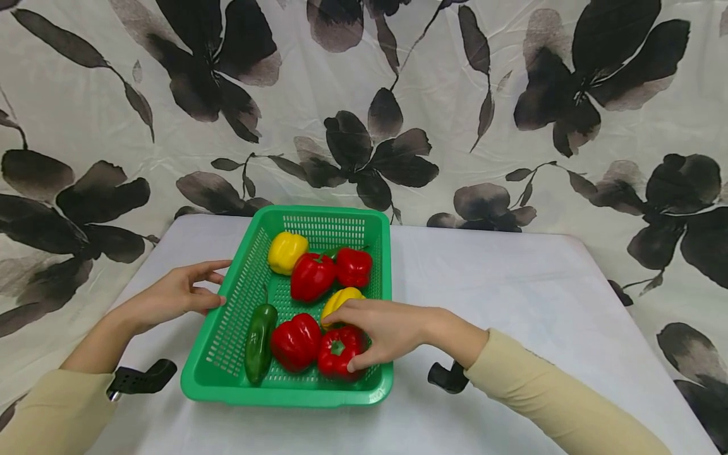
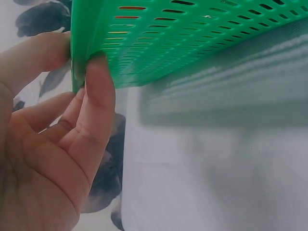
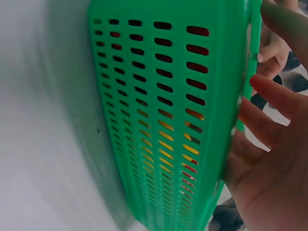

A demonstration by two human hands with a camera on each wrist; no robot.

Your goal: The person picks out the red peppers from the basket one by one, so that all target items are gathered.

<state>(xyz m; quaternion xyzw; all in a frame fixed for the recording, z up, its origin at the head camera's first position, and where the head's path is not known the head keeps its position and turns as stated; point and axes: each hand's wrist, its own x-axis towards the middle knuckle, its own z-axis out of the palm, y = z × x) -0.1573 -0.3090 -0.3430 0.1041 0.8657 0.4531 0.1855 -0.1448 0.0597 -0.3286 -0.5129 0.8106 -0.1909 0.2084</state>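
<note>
"While the right hand (image 1: 389, 328) is working inside, why is the left hand (image 1: 176, 294) pinching the green basket (image 1: 284, 397) by its left rim?"

"It is probably steadying it. The basket is standing at the lower middle of the frame on a white worktop (image 1: 483, 303), and any push inside could be sliding it about."

"And the right hand's grip?"

"Thumb and fingers are curving round the front red pepper (image 1: 335, 363), which is lying in the basket's lower right corner. Coming over the right rim is likely sparing the hand from crossing the rest. How hard it is squeezing, the pictures are not showing."

"Are the others lying in order?"

"Only loosely. A yellow pepper (image 1: 287, 253), a large red pepper (image 1: 313, 277) and a smaller red pepper (image 1: 354, 268) are clustering toward the top. Another yellow pepper (image 1: 341, 300) is partly hiding behind the right hand, a ribbed red pepper (image 1: 296, 341) is sitting just left of the gripped one, and a cucumber (image 1: 260, 344) is lying lengthwise at lower left, probably where its long shape is fitting."
</note>
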